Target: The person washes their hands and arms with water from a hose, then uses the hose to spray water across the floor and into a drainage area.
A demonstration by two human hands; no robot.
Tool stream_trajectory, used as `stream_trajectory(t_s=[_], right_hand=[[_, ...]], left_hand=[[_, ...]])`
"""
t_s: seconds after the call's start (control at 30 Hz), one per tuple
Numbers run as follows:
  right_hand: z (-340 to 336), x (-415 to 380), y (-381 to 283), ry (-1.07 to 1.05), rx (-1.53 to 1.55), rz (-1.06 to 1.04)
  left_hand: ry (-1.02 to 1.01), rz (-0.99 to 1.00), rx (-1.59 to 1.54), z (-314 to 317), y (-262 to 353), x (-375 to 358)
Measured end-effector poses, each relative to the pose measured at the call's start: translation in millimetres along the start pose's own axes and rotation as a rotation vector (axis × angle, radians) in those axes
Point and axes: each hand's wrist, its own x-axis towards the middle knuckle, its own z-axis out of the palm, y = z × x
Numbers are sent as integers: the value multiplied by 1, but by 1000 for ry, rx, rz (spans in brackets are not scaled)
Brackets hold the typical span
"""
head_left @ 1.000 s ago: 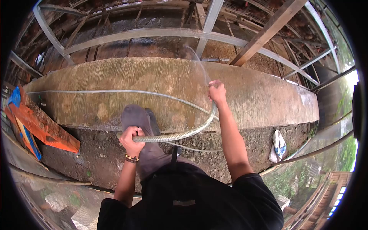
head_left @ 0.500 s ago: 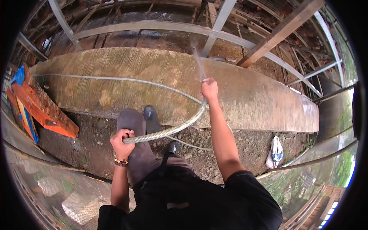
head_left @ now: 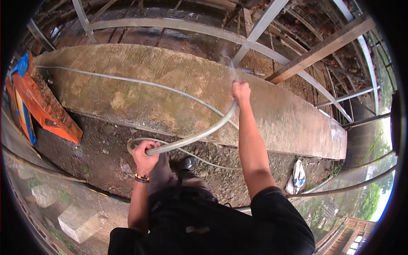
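Note:
A ribbed, pale hose (head_left: 193, 138) bows between my two hands. My right hand (head_left: 241, 92) is closed round its far end, over the concrete slab, and a thin spray of water (head_left: 231, 63) leaves there toward the framework. Lower and to the left, my left hand (head_left: 145, 158), with a beaded bracelet on the wrist, grips the hose near my thigh. From the left hand the hose loops down over the gravel. Another stretch of hose (head_left: 140, 83) runs across the slab to the far left, passing under the held part.
The long concrete slab (head_left: 106, 80) spans the view. Beyond it stand metal rails (head_left: 178, 26) and a wooden beam (head_left: 318, 49). An orange-and-blue trough-like object (head_left: 51, 110) leans at left. A white sack (head_left: 297, 176) lies on the gravel at right, near netting.
My left hand has moved slightly up and right; my right hand shifted a little right. My raised leg has come down off the slab side, and a hose loop now shows beside the left hand.

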Motion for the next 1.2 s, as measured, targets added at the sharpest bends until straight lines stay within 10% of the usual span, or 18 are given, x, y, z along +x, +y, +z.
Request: stream_trajectory(t_s=[1.2], right_hand=[[191,-74,-183,171,-192,128]], left_hand=[[-283,-143,-238,-165,-202,166]])
